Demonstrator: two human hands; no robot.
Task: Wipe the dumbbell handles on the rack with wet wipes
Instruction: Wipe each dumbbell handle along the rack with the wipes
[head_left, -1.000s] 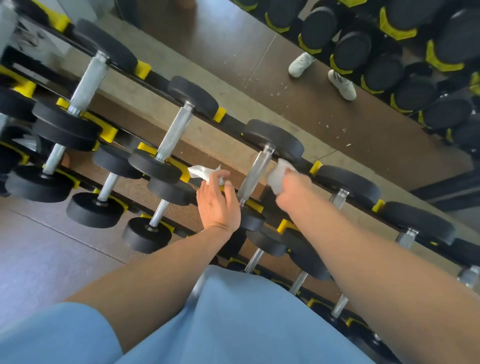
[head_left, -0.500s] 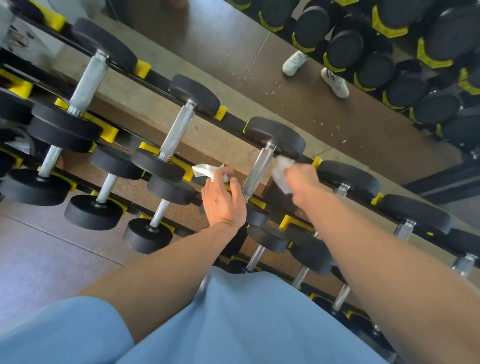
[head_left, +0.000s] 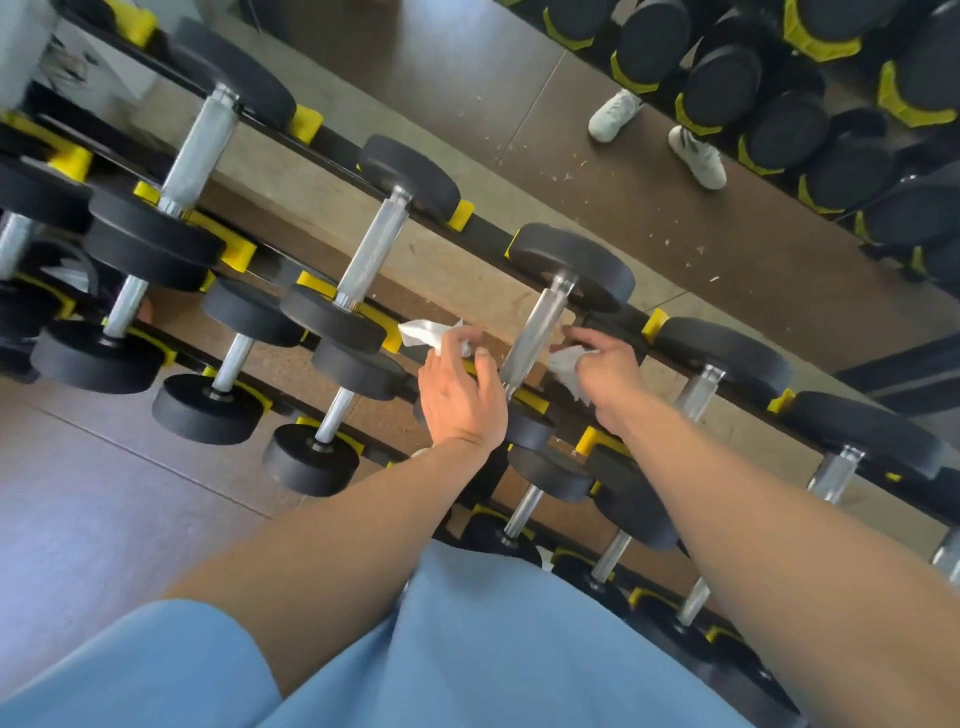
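A black dumbbell rack (head_left: 483, 228) with yellow cradles runs diagonally from upper left to lower right, carrying rows of black-headed dumbbells on stepped tiers. Behind it a mirror (head_left: 649, 171) reflects a brown floor, a second bank of dumbbells, and a pair of white shoes (head_left: 698, 158). In the foreground lies the person's light blue shirt (head_left: 467, 649), from which both bare forearms extend toward the rack.

On the upper tier, the dumbbell (head_left: 550, 317) being tended rests tilted in its cradles, its far head (head_left: 571, 265) high and its chrome handle (head_left: 535, 332) sloping down toward the viewer between the two hands. Neighbouring dumbbells with similar chrome handles lie to its left (head_left: 374, 244) and right (head_left: 698, 389).

The left hand (head_left: 460, 395) sits just left of the handle, back upward, with its fingers curled round a crumpled white wet wipe (head_left: 423, 335) that protrudes beyond the fingertips toward the next dumbbell's near head. Its thumb lies just beside the handle; whether it touches cannot be told.

The right hand (head_left: 605, 364) sits just right of the handle, fingers bent and pinching a second white wet wipe (head_left: 569, 366), which hangs beneath the palm, just beside the chrome. Contact between this wipe and the handle cannot be confirmed.
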